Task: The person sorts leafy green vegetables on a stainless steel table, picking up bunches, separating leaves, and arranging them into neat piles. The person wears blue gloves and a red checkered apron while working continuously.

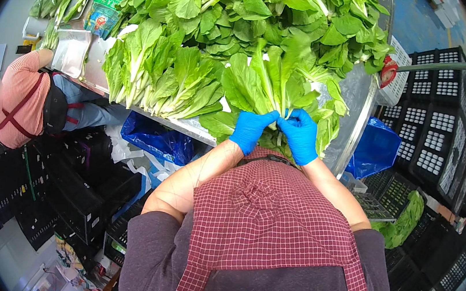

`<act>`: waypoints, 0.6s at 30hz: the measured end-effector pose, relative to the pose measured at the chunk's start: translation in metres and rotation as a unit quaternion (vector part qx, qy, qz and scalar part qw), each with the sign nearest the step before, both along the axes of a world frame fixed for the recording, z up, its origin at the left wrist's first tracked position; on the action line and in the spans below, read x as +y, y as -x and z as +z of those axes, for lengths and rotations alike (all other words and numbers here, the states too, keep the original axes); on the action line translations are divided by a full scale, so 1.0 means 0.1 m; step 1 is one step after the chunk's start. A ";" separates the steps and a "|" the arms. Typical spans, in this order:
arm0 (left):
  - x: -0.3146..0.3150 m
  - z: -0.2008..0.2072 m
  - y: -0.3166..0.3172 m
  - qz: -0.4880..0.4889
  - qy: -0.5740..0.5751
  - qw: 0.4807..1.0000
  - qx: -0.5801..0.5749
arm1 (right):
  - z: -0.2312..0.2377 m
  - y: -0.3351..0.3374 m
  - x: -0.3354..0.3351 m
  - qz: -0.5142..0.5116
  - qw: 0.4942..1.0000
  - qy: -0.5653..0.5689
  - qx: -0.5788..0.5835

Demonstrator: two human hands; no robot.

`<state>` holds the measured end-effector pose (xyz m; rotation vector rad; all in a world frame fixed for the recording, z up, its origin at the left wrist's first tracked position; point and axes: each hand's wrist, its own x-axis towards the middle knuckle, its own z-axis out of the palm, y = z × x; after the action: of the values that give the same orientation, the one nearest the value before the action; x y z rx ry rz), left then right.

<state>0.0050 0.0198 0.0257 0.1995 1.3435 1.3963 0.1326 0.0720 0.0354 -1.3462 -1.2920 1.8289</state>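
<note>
My left hand and my right hand, both in blue gloves, meet at the near edge of a metal table. Their fingers pinch the pale stem base of a leafy green whose leaves point away from me. Loose leaves lie under and beside my hands. To the left, a row of leafy greens rests with white stem ends toward me. Beyond it spreads a large heap of the same greens.
A blue-lined bin stands right of the table, a blue bag below its front edge. Black crates are stacked at right, more crates at lower left. A person in a striped shirt works at left near a green packet.
</note>
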 end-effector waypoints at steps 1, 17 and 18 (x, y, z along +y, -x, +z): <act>-0.01 0.01 0.00 0.002 0.026 0.999 -0.035 | -0.01 -0.01 -0.01 0.011 0.999 -0.028 -0.029; -0.04 0.05 0.02 0.011 -0.002 0.986 -0.167 | 0.10 -0.03 0.02 0.017 0.972 0.197 0.126; -0.08 0.05 0.04 -0.020 0.008 0.987 -0.158 | 0.13 -0.03 0.04 0.039 0.968 0.214 0.124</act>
<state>0.0005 0.0115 0.0311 -0.0064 1.0822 1.3202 0.1353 0.0756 0.0484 -1.2307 -0.8615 2.3400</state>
